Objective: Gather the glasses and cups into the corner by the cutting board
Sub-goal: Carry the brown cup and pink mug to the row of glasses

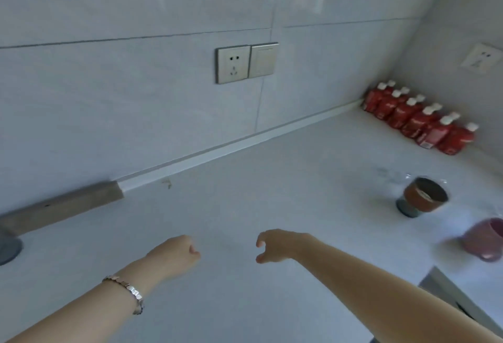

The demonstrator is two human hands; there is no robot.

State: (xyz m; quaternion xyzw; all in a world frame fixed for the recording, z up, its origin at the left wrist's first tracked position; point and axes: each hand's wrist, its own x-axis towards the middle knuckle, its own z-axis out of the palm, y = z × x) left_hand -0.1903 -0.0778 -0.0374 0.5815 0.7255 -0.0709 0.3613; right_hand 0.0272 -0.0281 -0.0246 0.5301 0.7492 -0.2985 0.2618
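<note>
Right hand (277, 246): fingers loosely curved, thumb and forefinger apart, holding nothing. Left hand (174, 255) is curled up, also empty. The brown-rimmed cup (424, 197) stands well off to the right and a bit further back, so the right hand's clearly nearer. There's open counter (272, 179) in between, and a pink cup (484, 239) sits near it by the edge.

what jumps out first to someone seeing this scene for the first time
The row of red bottles with white caps in the far right corner stands out against the pale counter. Next, the left hand and right hand hover empty over its near middle.
</note>
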